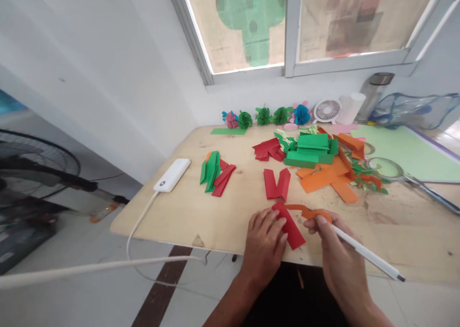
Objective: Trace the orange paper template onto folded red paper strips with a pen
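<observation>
Hands [265,238], red paper [292,229] pressed, white pen [364,252] held

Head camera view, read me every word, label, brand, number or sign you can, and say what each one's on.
No text can be read.
Left window pane: faint marks, perhaps print, too blurred to read.
White power bank: small dark mark, too small to read.
White pen-like tool in the right hand: no lettering visible.

No legible text — the window paper [230,49] bears print (blurred).
</observation>
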Tool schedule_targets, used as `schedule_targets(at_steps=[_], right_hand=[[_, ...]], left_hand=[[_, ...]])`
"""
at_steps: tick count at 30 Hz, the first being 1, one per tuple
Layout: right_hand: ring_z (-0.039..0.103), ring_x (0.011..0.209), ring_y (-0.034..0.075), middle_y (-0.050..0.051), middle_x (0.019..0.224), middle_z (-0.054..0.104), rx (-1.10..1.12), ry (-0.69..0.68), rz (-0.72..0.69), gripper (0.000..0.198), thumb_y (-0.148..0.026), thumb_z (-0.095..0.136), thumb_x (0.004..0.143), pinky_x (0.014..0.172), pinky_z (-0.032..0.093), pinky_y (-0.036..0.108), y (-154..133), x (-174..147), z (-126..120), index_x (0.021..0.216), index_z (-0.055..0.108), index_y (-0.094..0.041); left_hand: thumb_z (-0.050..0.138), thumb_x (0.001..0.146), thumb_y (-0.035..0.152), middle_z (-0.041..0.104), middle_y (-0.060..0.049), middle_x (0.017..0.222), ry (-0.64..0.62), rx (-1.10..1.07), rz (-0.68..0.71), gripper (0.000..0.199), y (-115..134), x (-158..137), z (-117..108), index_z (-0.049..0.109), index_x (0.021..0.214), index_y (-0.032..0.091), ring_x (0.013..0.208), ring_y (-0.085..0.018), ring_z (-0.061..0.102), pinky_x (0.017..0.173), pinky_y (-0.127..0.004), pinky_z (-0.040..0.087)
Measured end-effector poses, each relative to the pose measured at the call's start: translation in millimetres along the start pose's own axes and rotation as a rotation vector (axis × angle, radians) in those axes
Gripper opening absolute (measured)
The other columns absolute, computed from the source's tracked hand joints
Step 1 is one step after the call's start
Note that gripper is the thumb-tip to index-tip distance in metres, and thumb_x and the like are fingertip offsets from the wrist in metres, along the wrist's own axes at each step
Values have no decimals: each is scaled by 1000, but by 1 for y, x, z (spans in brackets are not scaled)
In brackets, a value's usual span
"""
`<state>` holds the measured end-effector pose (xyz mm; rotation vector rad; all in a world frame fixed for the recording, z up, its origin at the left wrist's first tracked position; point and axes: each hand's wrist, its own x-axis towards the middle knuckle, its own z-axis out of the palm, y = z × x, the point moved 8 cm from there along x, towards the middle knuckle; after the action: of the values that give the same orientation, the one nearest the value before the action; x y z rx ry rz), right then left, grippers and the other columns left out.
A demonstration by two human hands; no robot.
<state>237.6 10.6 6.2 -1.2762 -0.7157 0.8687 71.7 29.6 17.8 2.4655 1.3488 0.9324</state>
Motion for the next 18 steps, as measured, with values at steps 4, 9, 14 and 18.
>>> schedule_targets(at_steps=[4,9,14,18], right_hand=[[63,77,17,3,78,71,-20,45,-62,27,-47,69,79,72,50,28,-13,1,0,83,70,-20],[67,74,18,4,77,74,-185,20,-151,27,-47,64,82,68,55,27,-30,-6,4,82,72,-21],[71,74,18,3,78,75,-224,-9,-278,22,-42,64,83,66,58,25,-44,-13,7,89,73,-23],[73,70,19,3,78,76,-252,-28,-354,19,-41,64,83,58,58,23,-55,-18,13,86,74,-25]], left_hand=[[51,92,24,68,-10,118,116,-269,-154,28,-7,5,-14,65,116,19,116,-26,58,103,-48,44],[61,89,38,70,-11,112,92,-951,-556,45,-14,15,-4,56,129,17,105,-23,65,96,-38,49],[74,80,34,74,-6,89,103,-1304,-615,37,1,30,-7,65,111,16,86,-16,67,85,-27,51],[78,76,32,71,-3,80,112,-1382,-618,24,6,29,-9,70,92,16,73,-12,65,75,-23,51]])
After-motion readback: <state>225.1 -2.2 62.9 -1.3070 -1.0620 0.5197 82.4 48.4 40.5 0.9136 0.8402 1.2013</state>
